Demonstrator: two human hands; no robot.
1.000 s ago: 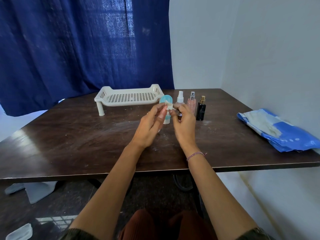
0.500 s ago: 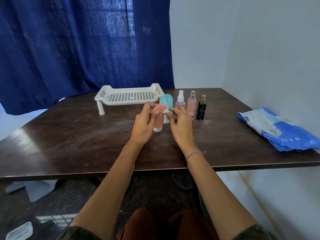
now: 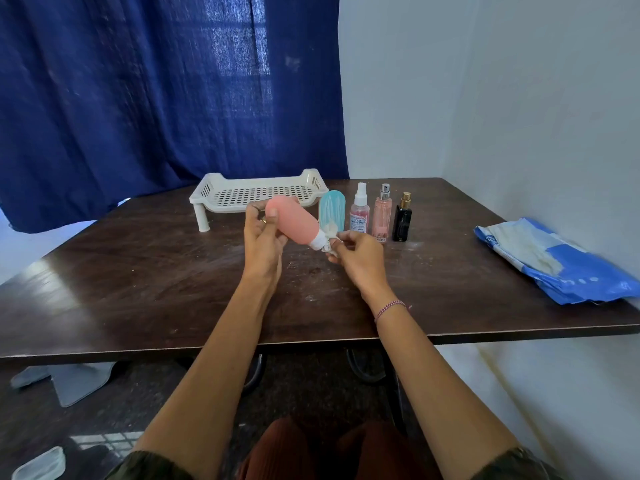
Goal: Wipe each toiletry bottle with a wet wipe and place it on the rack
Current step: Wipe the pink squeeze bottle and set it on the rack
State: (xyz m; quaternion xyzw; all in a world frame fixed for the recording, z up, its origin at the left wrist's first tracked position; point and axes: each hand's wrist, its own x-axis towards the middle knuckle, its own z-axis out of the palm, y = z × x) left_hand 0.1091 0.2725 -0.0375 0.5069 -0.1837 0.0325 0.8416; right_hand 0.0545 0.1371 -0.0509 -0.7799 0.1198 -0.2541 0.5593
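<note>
left hand [image 3: 262, 237] grips tilted pink bottle [image 3: 293, 220] above table [image 3: 138, 271], right hand [image 3: 360, 252] pinches white wipe [image 3: 330, 241] at its cap, rack [image 3: 258, 195] behind

A dark wooden desk [image 3: 138, 282], its top smeared with pale dust, carries a white perforated rack [image 3: 256, 195] on short legs near the far edge. Just right of it, four bottles stand in a row: a teal bottle [image 3: 331, 209], a white-capped spray bottle [image 3: 360, 213], a pink spray bottle [image 3: 382, 216] and a black bottle [image 3: 402, 221]. A crumpled blue-and-white packet [image 3: 561, 261] lies well apart at the right edge.
</note>
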